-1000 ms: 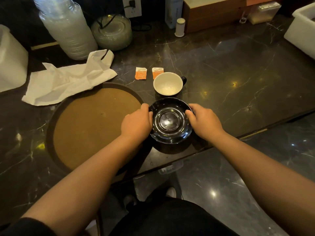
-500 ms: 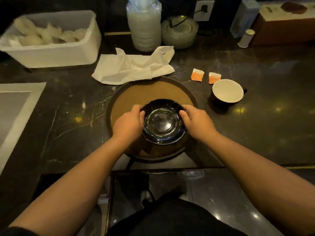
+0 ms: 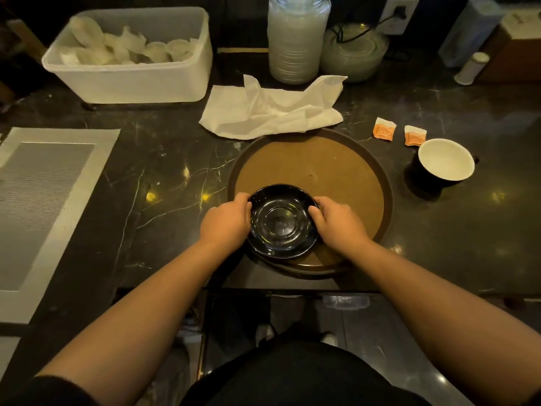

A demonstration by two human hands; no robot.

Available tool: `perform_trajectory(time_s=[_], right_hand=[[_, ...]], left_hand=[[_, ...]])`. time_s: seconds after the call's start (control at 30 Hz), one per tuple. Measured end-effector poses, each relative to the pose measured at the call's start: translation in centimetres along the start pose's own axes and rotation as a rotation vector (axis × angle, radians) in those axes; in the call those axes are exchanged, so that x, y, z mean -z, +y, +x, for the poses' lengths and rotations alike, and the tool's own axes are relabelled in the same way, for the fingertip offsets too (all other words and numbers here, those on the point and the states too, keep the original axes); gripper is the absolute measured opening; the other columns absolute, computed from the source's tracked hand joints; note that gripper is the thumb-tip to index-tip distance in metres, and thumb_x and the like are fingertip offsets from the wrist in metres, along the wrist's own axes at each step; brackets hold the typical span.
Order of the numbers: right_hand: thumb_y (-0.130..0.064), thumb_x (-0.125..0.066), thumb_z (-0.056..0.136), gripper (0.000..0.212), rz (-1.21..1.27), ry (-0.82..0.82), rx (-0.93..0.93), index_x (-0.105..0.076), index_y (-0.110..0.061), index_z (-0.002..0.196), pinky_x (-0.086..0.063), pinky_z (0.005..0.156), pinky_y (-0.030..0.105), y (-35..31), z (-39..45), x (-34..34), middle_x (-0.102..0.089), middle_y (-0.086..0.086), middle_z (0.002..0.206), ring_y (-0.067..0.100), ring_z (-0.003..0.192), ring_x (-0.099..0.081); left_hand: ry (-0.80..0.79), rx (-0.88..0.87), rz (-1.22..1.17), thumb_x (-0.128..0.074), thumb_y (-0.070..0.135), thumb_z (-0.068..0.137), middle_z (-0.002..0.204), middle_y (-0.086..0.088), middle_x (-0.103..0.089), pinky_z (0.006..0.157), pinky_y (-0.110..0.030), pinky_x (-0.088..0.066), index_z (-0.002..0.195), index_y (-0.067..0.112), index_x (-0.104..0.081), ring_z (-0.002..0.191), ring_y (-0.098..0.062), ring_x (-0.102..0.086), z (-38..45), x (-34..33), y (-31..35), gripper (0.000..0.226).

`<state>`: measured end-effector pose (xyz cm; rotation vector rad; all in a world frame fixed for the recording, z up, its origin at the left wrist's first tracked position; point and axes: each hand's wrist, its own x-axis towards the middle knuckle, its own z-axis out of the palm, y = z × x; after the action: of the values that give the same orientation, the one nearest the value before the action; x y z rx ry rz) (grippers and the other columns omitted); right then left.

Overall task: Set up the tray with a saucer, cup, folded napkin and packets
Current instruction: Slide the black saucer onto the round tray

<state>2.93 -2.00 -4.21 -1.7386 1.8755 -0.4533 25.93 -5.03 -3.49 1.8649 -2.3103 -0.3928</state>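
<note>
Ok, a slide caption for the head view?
Both hands, left and right, hold the saucer over the tray.

Dark marble counter (image 3: 164, 177) with pale veins catches small yellow glints; a wall outlet (image 3: 397, 15) sits at the back, glossy dark floor (image 3: 366, 332) gleams below.

Both hands, left (image 3: 224, 222) and right (image 3: 339, 222), curl inward, arms extended forward.

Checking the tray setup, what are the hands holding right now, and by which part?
Both hold the black saucer by its rim: left hand on the left edge, right hand on the right, over the tray.
</note>
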Motion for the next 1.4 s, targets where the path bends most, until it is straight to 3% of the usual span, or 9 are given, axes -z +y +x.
perform_trajectory(time_s=[0.1, 0.3, 0.4, 0.57, 0.77, 0.97, 1.07, 1.23, 1.4], right_hand=[[-0.038, -0.043, 0.100, 0.031, -0.037, 0.023, -0.015, -0.059, -0.023, 0.122, -0.039, 0.050, 0.025, 0.2, 0.0, -0.7, -0.063, -0.007, 0.082, 0.010, 0.069, -0.055], [-0.040, -0.042, 0.100, 0.031, -0.103, 0.052, -0.050, -0.058, -0.025, 0.121, -0.030, 0.047, 0.022, 0.3, 0.2, -1.2, -0.063, -0.005, 0.085, 0.012, 0.070, -0.050], [-0.041, -0.042, 0.100, 0.031, -0.126, 0.058, -0.059, -0.058, -0.025, 0.121, -0.030, 0.047, 0.022, 0.1, 0.2, -1.3, -0.061, -0.005, 0.083, 0.013, 0.070, -0.050], [-0.041, -0.039, 0.100, 0.031, -0.186, 0.083, -0.059, -0.057, -0.026, 0.120, -0.030, 0.044, 0.023, -0.1, 0.0, -1.6, -0.053, -0.010, 0.072, 0.009, 0.059, -0.047], [-0.039, -0.037, 0.101, 0.033, -0.201, 0.101, -0.022, -0.058, -0.022, 0.121, -0.042, 0.049, 0.029, -0.3, -0.5, -1.7, -0.066, 0.000, 0.079, 0.020, 0.064, -0.058], [-0.045, -0.034, 0.101, 0.039, -0.128, 0.021, -0.028, -0.059, -0.020, 0.116, -0.053, 0.065, 0.038, -0.6, -0.4, -0.7, -0.069, 0.004, 0.091, 0.026, 0.082, -0.065], [-0.054, -0.035, 0.098, 0.052, -0.189, 0.052, -0.048, -0.052, -0.017, 0.132, -0.052, 0.073, 0.039, -0.6, -0.6, 0.0, -0.066, 0.008, 0.113, 0.028, 0.099, -0.063], [-0.058, -0.038, 0.093, 0.065, -0.292, 0.220, 0.119, -0.049, -0.012, 0.138, -0.044, 0.094, 0.041, -1.1, -1.8, 2.2, -0.056, 0.010, 0.127, 0.024, 0.116, -0.051], [-0.057, -0.044, 0.092, 0.071, -0.373, 0.265, 0.188, -0.041, -0.009, 0.144, -0.025, 0.115, 0.048, -1.3, -3.2, 3.6, -0.037, 0.014, 0.152, 0.029, 0.142, -0.027]], left_hand=[[0.035, -0.017, 0.024, -0.033, 0.031, 0.102, 0.077, -0.009, -0.067, 0.063, -0.037, -0.033, 0.116, 0.012, -0.052, 0.065, -0.031, -0.057, 0.2, -0.1, -0.3, 0.029], [0.040, -0.047, 0.087, -0.036, 0.033, 0.101, 0.079, -0.006, -0.068, 0.066, -0.037, -0.040, 0.112, 0.013, -0.055, 0.069, -0.031, -0.063, 0.5, -0.6, -0.6, 0.029], [0.050, -0.049, 0.089, -0.037, 0.033, 0.101, 0.080, -0.005, -0.068, 0.058, -0.034, -0.039, 0.111, 0.014, -0.056, 0.067, -0.031, -0.063, 0.4, -0.6, -0.7, 0.029], [0.058, -0.049, 0.073, -0.038, 0.032, 0.100, 0.081, -0.005, -0.068, 0.057, -0.034, -0.038, 0.111, 0.014, -0.057, 0.067, -0.030, -0.063, 0.4, -0.8, -0.7, 0.029], [0.049, -0.037, 0.044, -0.038, 0.032, 0.100, 0.081, -0.003, -0.065, 0.053, -0.034, -0.040, 0.107, 0.014, -0.056, 0.064, -0.029, -0.062, 0.4, -0.9, -0.8, 0.026], [0.049, -0.033, -0.032, -0.036, 0.035, 0.100, 0.099, -0.006, -0.059, 0.058, -0.037, -0.046, 0.107, 0.014, -0.052, 0.073, -0.028, -0.059, 0.2, -0.4, -1.0, 0.027], [0.067, -0.031, -0.022, -0.038, 0.036, 0.100, 0.107, -0.008, -0.056, 0.062, -0.037, -0.045, 0.116, 0.012, -0.052, 0.081, -0.028, -0.060, 0.0, 0.3, -1.1, 0.032], [0.185, -0.254, 0.052, -0.052, 0.033, 0.093, 0.103, -0.010, -0.059, 0.076, -0.042, -0.045, 0.112, 0.008, -0.061, 0.091, -0.029, -0.056, 0.0, 2.0, -0.4, 0.033], [0.193, -0.460, 0.064, -0.058, 0.041, 0.087, 0.130, -0.013, -0.055, 0.099, -0.047, -0.038, 0.127, 0.007, -0.054, 0.123, -0.030, -0.046, 0.6, 2.7, 2.1, 0.053]])
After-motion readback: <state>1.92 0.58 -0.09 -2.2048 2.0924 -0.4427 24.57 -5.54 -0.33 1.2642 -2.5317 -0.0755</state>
